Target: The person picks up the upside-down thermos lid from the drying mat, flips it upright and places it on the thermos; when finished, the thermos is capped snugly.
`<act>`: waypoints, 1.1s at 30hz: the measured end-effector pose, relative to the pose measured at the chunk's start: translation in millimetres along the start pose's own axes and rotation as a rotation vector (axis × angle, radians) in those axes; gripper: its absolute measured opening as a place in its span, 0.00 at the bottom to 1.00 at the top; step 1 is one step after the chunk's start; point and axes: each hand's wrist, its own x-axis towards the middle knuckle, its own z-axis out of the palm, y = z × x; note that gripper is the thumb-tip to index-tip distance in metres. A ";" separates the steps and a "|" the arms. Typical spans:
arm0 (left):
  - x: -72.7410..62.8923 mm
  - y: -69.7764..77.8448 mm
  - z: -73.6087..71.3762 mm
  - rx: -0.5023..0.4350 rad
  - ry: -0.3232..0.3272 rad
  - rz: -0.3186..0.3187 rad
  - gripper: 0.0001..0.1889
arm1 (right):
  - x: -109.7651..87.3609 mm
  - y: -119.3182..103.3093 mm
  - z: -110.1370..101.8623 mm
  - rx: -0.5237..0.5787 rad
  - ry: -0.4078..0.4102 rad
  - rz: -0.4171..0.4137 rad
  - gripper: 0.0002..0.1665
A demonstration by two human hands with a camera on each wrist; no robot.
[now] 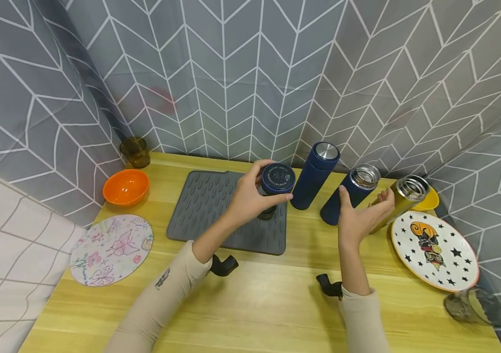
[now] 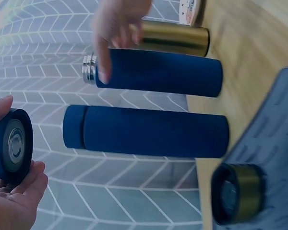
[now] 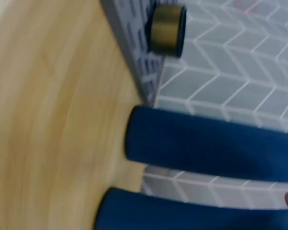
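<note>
My left hand (image 1: 250, 191) holds a dark blue thermos lid (image 1: 278, 177) by its sides, above the grey drying mat (image 1: 197, 206). Its top shows a lit display, and the left wrist view shows its inner side. My right hand (image 1: 358, 223) is at the lidless blue thermos (image 1: 335, 206), thumb overlapping its side just below the steel neck, fingers loosely bent toward the lidless gold thermos (image 1: 399, 203). Left of these stands a blue thermos with its lid on (image 1: 309, 181). A gold-sided lid (image 2: 249, 191) lies on the mat, partly hidden under my left hand in the head view.
An orange bowl (image 1: 126, 187), a brown glass (image 1: 135, 152) and a butterfly-patterned placemat (image 1: 119, 245) are on the left. On the right are a star-patterned plate (image 1: 446, 235), a yellow bowl (image 1: 431, 200) and a clear glass (image 1: 475, 306). A patterned curtain (image 1: 241, 98) hangs behind the table.
</note>
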 end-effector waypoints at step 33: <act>48.2 0.7 99.4 0.085 -0.167 0.046 0.41 | -43.4 -0.5 11.0 0.049 -0.332 0.028 0.34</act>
